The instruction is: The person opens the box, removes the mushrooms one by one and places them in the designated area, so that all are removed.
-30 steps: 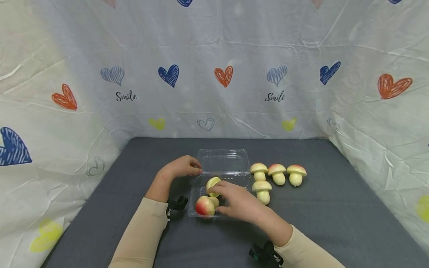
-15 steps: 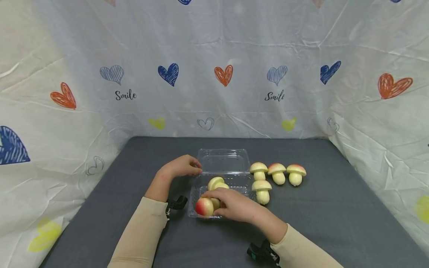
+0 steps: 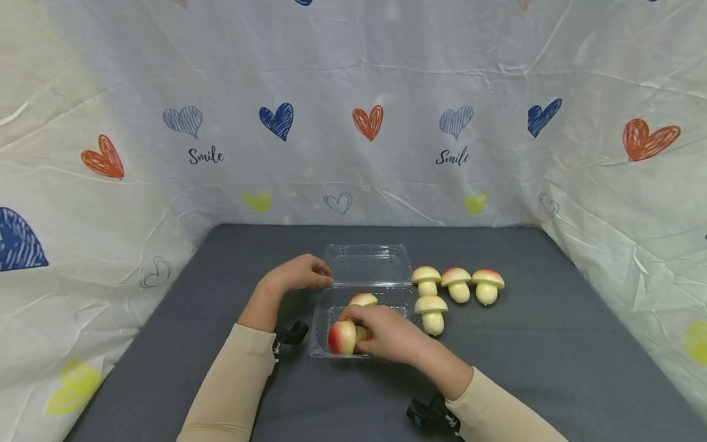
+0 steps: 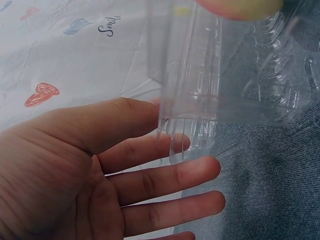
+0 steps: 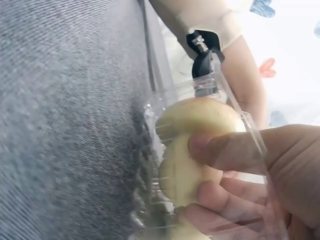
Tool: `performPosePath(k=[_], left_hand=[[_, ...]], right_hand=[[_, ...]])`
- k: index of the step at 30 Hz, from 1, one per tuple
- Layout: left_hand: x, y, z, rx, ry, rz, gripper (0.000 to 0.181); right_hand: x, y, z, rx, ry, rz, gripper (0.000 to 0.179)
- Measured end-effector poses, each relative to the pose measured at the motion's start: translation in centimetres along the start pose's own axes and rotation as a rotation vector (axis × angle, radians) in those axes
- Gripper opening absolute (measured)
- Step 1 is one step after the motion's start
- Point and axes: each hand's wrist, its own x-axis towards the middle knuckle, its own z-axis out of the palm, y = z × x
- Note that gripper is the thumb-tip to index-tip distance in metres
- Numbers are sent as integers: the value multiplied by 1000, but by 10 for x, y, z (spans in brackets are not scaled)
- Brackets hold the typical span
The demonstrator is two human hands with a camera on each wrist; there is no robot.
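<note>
A clear plastic clamshell box (image 3: 316,331) stands open, its lid (image 3: 367,264) laid back. My right hand (image 3: 386,334) reaches into it and grips a toy mushroom (image 3: 341,337) by the stem, the red and cream cap facing left. In the right wrist view the thumb presses on the pale stem of this mushroom (image 5: 197,116). Behind it in the box lies a second mushroom (image 3: 363,299), partly hidden by the hand. My left hand (image 4: 115,165) pinches the box's hinge corner between thumb and index finger, the other fingers extended.
Several more toy mushrooms stand right of the box: one (image 3: 431,314) close to its side, another (image 3: 426,280) behind that, and one (image 3: 488,286) farthest right. A grey cloth (image 3: 552,356) covers the table. A white curtain with hearts (image 3: 409,153) hangs around it.
My right hand has come down, taken hold of the front mushroom and shifted it slightly right. The mushroom behind has rolled, now showing reddish skin. My left hand has stayed at the hinge corner.
</note>
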Motion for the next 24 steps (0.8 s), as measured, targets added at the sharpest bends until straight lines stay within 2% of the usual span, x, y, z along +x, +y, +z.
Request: performPosePath(k=[6, 13, 18, 24], left_hand=[[1, -1, 0, -2, -5, 6, 35], [1, -1, 0, 9, -1, 8, 36], [2, 0, 1, 15, 5, -2, 36], [2, -1, 1, 9, -6, -1, 36]], right_hand=[[-3, -4, -11, 20, -6, 4, 49], [-8, -6, -29, 98, 32, -21, 57], [-12, -6, -44, 146, 37, 18, 58], [-21, -6, -63, 145, 61, 62, 55]])
